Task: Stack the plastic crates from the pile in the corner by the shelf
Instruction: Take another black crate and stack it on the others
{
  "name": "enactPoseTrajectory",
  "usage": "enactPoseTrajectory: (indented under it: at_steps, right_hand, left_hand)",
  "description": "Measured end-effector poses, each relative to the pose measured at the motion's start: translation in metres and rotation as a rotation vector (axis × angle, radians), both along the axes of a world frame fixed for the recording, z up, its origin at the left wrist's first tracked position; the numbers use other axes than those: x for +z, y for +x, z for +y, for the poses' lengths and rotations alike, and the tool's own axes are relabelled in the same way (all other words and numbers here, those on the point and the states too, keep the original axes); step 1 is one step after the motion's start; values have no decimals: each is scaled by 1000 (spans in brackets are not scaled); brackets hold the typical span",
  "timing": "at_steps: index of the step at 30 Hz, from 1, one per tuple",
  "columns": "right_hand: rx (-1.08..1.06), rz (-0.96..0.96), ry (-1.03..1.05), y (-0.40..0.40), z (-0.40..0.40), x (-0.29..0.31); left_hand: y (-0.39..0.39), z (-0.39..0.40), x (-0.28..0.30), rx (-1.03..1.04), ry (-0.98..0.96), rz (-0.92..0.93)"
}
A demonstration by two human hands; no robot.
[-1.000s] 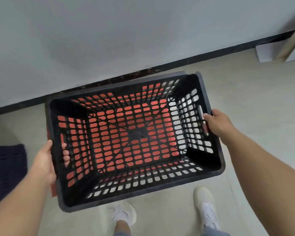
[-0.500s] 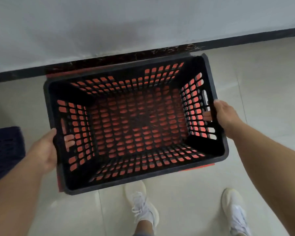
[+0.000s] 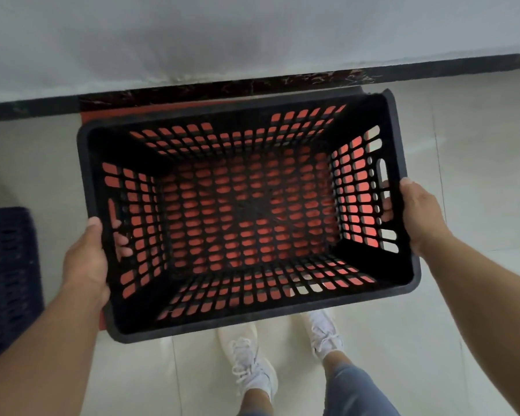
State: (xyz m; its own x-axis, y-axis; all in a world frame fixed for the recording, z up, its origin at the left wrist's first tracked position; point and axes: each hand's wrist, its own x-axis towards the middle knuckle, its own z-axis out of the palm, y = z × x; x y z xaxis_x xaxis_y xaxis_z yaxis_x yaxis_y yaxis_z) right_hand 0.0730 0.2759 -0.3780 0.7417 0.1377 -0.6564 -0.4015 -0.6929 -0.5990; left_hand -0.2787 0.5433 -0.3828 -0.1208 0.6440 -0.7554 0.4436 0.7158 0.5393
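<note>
Left hand (image 3: 86, 262) and right hand (image 3: 419, 214) each grip a handle slot of the black crate (image 3: 401, 291), held over the red crate (image 3: 102, 319); it sits skewed, so a corner may catch that rim and jam

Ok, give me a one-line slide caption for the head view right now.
Both hands, left hand and right hand, hold a black crate by its end handles above a red crate by the wall.

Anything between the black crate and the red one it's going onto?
Nothing visible. The black crate, gripped by left hand and right hand, sits right over the red crate; only red shows through its holes.
</note>
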Motion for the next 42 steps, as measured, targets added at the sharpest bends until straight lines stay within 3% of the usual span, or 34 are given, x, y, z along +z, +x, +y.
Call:
enactPoseTrajectory:
  at_steps: [9, 22, 30, 34, 42]
  right_hand:
    - [73, 30, 35, 4, 25, 94]
    - [544, 31, 154, -24, 119, 342]
    - [754, 77, 285, -78, 165, 460]
    - [875, 90, 340, -107, 192, 506]
    - [1079, 123, 413, -195, 257, 566]
  left_hand:
    - [-20, -19, 91, 138, 66, -47]
    - [-130, -102, 356, 556, 129, -157]
    - [-188, -165, 478, 727, 277, -225]
    - [-220, -201, 525, 768, 352, -327]
    - [-265, -236, 573, 1003, 485, -319]
